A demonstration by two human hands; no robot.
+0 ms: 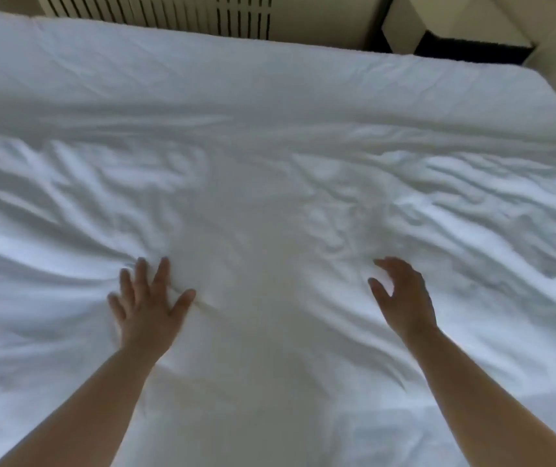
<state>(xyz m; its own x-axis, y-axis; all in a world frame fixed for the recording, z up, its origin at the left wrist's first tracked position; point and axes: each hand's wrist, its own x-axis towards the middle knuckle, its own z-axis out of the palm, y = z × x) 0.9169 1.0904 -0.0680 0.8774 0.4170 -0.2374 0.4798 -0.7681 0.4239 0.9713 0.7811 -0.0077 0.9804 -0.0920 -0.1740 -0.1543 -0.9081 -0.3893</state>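
Sweep your left hand [148, 305] outward from the middle toward the bed's edge, palm flat and pressure even, so the creases run off instead of bunching ahead of your fingers. Its grip is fully open, fingers spread, pressing on the white bed sheet [269, 197]. Lay your right hand [404, 294] flat too. Its grip is loosely curved and holds nothing, and I cannot tell whether it touches the cloth. The sheet covers the whole bed, fairly smooth down the centre and heavily wrinkled on both sides.

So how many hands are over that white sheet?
2. The left hand presses flat on the sheet at lower left; the right hand is at lower right, fingers loosely curved, contact unclear.
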